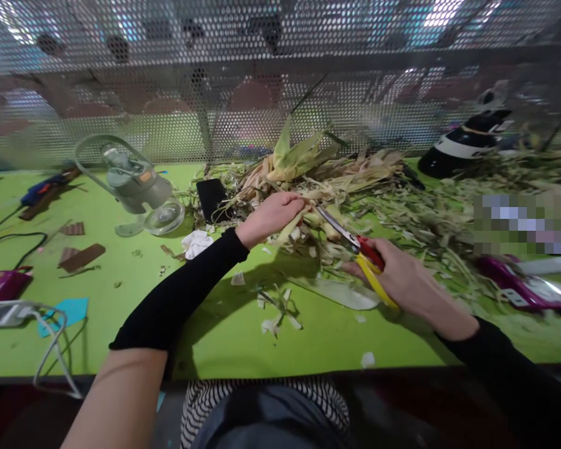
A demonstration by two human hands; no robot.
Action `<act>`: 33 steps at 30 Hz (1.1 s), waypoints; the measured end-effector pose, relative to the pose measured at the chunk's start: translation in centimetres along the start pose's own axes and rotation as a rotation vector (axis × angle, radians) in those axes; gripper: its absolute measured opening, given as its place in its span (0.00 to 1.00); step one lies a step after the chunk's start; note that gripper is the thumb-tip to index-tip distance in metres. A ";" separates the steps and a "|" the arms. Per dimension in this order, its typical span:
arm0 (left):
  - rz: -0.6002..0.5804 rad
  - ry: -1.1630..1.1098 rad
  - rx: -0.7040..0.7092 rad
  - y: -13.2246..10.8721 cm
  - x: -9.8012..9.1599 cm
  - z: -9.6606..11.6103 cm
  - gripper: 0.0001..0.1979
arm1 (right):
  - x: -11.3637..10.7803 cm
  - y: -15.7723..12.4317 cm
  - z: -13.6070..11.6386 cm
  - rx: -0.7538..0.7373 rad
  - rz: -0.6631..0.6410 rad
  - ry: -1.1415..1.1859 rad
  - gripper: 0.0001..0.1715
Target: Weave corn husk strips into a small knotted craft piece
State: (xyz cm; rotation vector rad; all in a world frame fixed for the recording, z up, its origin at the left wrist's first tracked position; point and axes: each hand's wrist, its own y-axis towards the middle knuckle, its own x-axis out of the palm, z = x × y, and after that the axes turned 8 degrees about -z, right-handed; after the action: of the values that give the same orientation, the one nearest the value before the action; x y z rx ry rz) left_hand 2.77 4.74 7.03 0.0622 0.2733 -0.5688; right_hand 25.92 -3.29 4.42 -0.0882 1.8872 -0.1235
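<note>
My right hand [399, 274] is closed round the red and yellow handles of a pair of scissors [339, 231]. Their blades point up and left toward my left hand. My left hand [275, 215] is closed, its fingers pinched on a pale corn husk [292, 229] close to the blade tips. Whether the blades touch that husk I cannot tell. Behind both hands lies a heap of dry husks [369, 168], with a greenish-yellow bunch of husk leaves [294, 156] standing on top. A long flat husk strip [341, 293] lies on the table below the scissors.
On the green table [224, 349] stand a grey-green bottle [140, 184] at left and a black bottle [467, 143] at right. A black phone [212, 199] lies beside the husks. A crumpled tissue [197, 243], husk scraps and cables surround the hands. A perforated metal screen [168, 112] rises behind.
</note>
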 end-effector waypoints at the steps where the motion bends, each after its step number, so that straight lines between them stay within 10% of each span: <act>1: -0.005 0.045 -0.001 -0.1 0.1 0.1 0.15 | -0.1 0.0 0.0 -0.001 -0.001 0.001 0.44; 14: -0.148 0.021 0.210 -1.1 -0.3 0.2 0.22 | -0.2 -0.2 1.1 -0.029 -0.053 0.000 0.40; 25: -0.358 -0.436 -0.140 -0.3 -0.5 -0.4 0.22 | -1.6 -0.1 1.3 -0.111 -0.103 -0.044 0.36; 33: -0.399 -0.574 -0.039 -0.1 -0.5 -0.9 0.20 | -1.7 -0.2 1.9 -0.129 -0.086 -0.061 0.38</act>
State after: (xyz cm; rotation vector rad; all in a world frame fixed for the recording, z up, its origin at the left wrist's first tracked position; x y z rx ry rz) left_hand 2.11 5.00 6.34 -0.1963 -0.2703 -0.9484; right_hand 28.28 -3.37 5.45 -0.2589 1.8292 -0.0571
